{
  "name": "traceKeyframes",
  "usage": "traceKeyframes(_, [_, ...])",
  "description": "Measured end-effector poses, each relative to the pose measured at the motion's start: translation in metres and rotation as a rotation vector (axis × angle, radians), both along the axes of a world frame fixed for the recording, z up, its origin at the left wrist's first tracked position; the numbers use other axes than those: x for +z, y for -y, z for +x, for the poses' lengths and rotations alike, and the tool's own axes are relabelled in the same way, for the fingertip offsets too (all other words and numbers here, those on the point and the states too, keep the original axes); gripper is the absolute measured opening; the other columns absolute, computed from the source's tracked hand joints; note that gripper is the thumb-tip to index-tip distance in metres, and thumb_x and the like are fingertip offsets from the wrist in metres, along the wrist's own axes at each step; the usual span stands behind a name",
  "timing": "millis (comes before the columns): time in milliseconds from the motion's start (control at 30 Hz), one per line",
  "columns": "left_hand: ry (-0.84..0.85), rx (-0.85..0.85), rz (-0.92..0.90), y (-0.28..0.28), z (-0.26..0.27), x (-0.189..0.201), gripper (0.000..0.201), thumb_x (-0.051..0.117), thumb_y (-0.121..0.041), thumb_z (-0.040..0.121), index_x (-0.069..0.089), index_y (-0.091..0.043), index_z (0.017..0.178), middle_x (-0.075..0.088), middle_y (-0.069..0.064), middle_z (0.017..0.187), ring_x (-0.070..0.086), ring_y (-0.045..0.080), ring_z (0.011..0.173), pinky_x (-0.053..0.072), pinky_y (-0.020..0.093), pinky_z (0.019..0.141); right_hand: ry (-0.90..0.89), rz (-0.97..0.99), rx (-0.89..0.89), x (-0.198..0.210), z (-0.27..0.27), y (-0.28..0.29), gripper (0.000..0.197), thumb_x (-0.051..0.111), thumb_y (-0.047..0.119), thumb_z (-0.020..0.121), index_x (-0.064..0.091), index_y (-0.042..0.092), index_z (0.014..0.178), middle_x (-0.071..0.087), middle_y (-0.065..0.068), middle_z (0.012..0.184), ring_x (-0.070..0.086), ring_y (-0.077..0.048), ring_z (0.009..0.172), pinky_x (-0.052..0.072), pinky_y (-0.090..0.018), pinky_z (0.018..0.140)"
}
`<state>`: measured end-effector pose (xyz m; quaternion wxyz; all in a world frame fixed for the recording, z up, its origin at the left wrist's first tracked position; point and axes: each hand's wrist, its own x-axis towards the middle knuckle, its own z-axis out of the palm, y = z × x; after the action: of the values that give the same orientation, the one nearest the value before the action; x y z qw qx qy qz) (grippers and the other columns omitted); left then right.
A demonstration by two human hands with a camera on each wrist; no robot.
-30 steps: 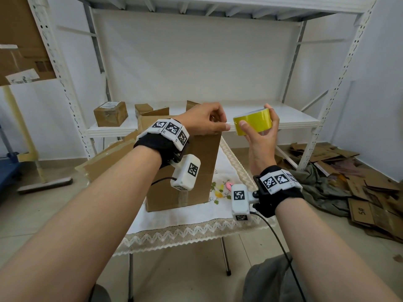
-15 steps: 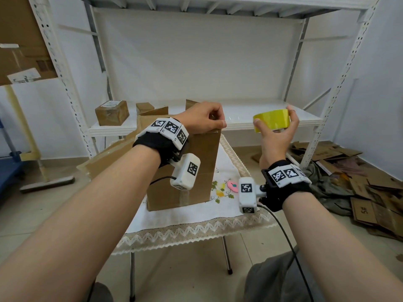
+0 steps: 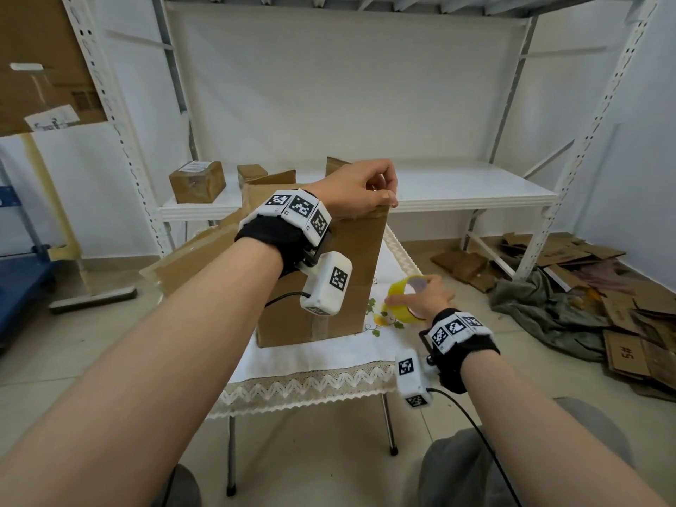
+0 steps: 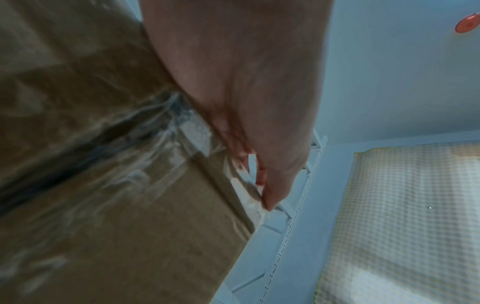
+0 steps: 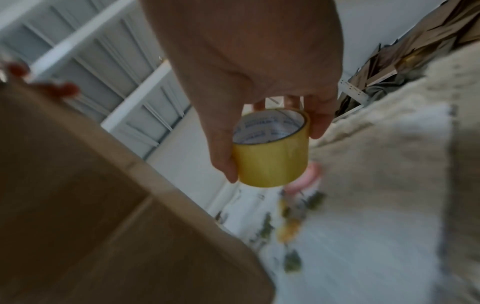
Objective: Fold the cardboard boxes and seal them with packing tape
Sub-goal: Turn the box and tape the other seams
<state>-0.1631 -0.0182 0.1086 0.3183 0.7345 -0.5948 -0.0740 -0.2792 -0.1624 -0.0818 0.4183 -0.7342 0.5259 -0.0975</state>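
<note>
Glossy yellow tape roll (image 5: 272, 162) beside matte corrugated box (image 3: 322, 279).

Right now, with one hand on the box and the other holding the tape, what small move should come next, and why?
Probably set the yellow tape roll on the tablecloth: the right hand holds it low beside the cardboard box, while the left hand pinches the tape end at the box's top corner, which needs smoothing.

Bright even daylight, wrist views blurred, edges warped

White shelving rack (image 3: 439, 192), lace-edged tablecloth (image 3: 311, 382)
</note>
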Motion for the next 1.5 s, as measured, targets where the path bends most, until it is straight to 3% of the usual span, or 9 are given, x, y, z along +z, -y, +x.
traceKeyframes(133, [0.018, -0.014, -0.016, 0.000, 0.000, 0.000, 0.009, 0.060, -0.022, 0.097, 0.059, -0.015, 0.103, 0.073, -0.002, 0.107, 0.064, 0.018, 0.106, 0.050, 0.037, 0.098, 0.047, -0.003, 0.055, 0.003, 0.000, -0.006, 0.099, 0.090, 0.047, 0.067, 0.034, 0.025, 0.146, 0.027, -0.017, 0.148, 0.035, -0.039, 0.136, 0.035, -0.049, 0.114])
traceKeyframes(233, [0.013, -0.021, -0.025, 0.001, 0.000, -0.001, 0.005, 0.060, -0.020, 0.098, 0.059, -0.016, 0.100, 0.074, -0.002, 0.104, 0.066, 0.016, 0.102, 0.051, 0.034, 0.094, 0.549, -0.104, -0.020, 0.028, 0.005, -0.012, 0.062, 0.083, 0.030, 0.079, 0.053, 0.024, 0.133, 0.044, -0.016, 0.139, 0.048, -0.029, 0.125, 0.041, -0.042, 0.108])
traceKeyframes(333, [0.000, -0.021, -0.037, 0.003, 0.000, -0.002, 0.005, 0.062, -0.021, 0.097, 0.058, -0.020, 0.095, 0.073, 0.001, 0.103, 0.067, 0.019, 0.100, 0.053, 0.035, 0.088, 1.164, 0.082, 0.033, 0.066, 0.005, -0.025, 0.024, 0.065, 0.004, 0.090, 0.065, 0.017, 0.110, 0.066, -0.014, 0.108, 0.063, -0.021, 0.094, 0.052, -0.036, 0.086])
traceKeyframes(467, [-0.020, -0.014, -0.065, 0.004, 0.001, -0.003, 0.006, 0.062, -0.022, 0.097, 0.057, -0.020, 0.094, 0.065, -0.004, 0.090, 0.058, 0.008, 0.073, 0.048, 0.020, 0.061, 1.404, 0.253, 0.234, 0.106, 0.003, -0.039, 0.022, 0.054, -0.005, 0.090, 0.064, 0.012, 0.102, 0.064, -0.012, 0.090, 0.062, -0.022, 0.080, 0.053, -0.030, 0.076])
traceKeyframes(667, [0.040, 0.001, -0.055, 0.003, 0.004, 0.006, 0.005, 0.059, -0.019, 0.098, 0.061, -0.023, 0.100, 0.066, -0.006, 0.099, 0.057, 0.003, 0.080, 0.048, 0.025, 0.079, 1.309, 0.151, 0.351, 0.116, 0.000, -0.048, 0.037, 0.064, -0.003, 0.086, 0.052, 0.016, 0.114, 0.059, -0.015, 0.100, 0.060, -0.023, 0.091, 0.053, -0.032, 0.084])
traceKeyframes(933, [0.108, 0.028, -0.096, -0.002, 0.004, 0.017, 0.024, 0.072, -0.014, 0.089, 0.061, -0.018, 0.111, 0.066, -0.003, 0.104, 0.054, -0.006, 0.060, 0.044, 0.014, 0.067, 1.246, 0.096, 0.235, 0.132, -0.001, -0.053, 0.021, 0.067, 0.004, 0.093, 0.056, 0.010, 0.110, 0.064, -0.016, 0.094, 0.066, -0.025, 0.086, 0.056, -0.041, 0.087])
traceKeyframes(1133, [0.082, 0.100, -0.095, -0.022, 0.015, 0.021, 0.031, 0.075, -0.015, 0.088, 0.063, -0.014, 0.117, 0.068, 0.002, 0.096, 0.059, 0.002, 0.076, 0.043, 0.004, 0.063, 1.256, 0.183, 0.105, 0.136, 0.006, -0.051, 0.009, 0.061, 0.000, 0.094, 0.059, 0.006, 0.100, 0.063, -0.007, 0.075, 0.060, -0.016, 0.066, 0.057, -0.029, 0.071])
traceKeyframes(1300, [0.092, 0.142, -0.061, -0.029, 0.021, 0.018, 0.025, 0.073, -0.025, 0.091, 0.067, -0.017, 0.113, 0.071, 0.007, 0.102, 0.066, 0.017, 0.095, 0.047, 0.018, 0.078, 1.220, 0.177, 0.043, 0.139, 0.014, -0.053, 0.011, 0.061, -0.002, 0.093, 0.057, 0.008, 0.093, 0.062, -0.008, 0.071, 0.058, -0.014, 0.060, 0.055, -0.024, 0.062])
traceKeyframes(1500, [0.018, 0.156, -0.042, -0.024, 0.019, 0.016, 0.020, 0.067, -0.017, 0.094, 0.062, -0.014, 0.114, 0.065, 0.002, 0.093, 0.059, 0.009, 0.078, 0.043, 0.009, 0.064, 1.096, 0.048, 0.000, 0.136, 0.024, -0.052, 0.011, 0.063, 0.001, 0.091, 0.056, 0.010, 0.091, 0.060, -0.006, 0.070, 0.056, -0.013, 0.058, 0.050, -0.023, 0.052])
